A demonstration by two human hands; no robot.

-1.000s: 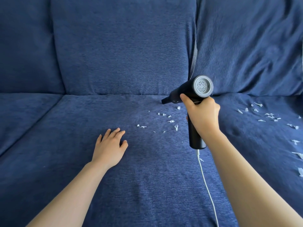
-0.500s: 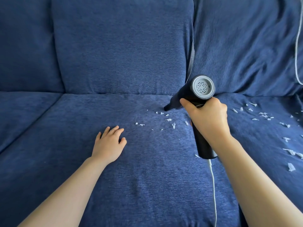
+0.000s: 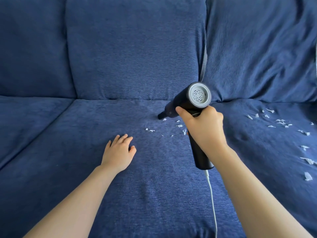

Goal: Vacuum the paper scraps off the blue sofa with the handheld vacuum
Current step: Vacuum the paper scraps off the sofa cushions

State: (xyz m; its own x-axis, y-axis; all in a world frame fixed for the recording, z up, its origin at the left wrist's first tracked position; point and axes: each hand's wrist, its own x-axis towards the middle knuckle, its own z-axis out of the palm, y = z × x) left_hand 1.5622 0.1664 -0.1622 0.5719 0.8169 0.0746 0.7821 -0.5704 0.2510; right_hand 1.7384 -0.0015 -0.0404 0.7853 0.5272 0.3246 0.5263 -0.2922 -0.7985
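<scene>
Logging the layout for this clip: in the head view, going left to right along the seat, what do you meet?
Left hand flat on the blue sofa → small cluster of paper scraps → vacuum nozzle → right hand gripping the handheld vacuum → larger scatter of scraps on the right cushion.

A blue sofa (image 3: 154, 194) in a woven, slightly nubby fabric fills the whole frame, its back cushions across the upper half and its seat cushions across the lower half. A left hand (image 3: 118, 154) rests palm down on the middle seat cushion, left of centre. A few small white paper scraps (image 3: 150, 130) lie scattered on that same cushion just above centre. More paper scraps (image 3: 281, 121), some larger, lie strewn over the rumpled right seat cushion, running down the right edge of the frame.
</scene>
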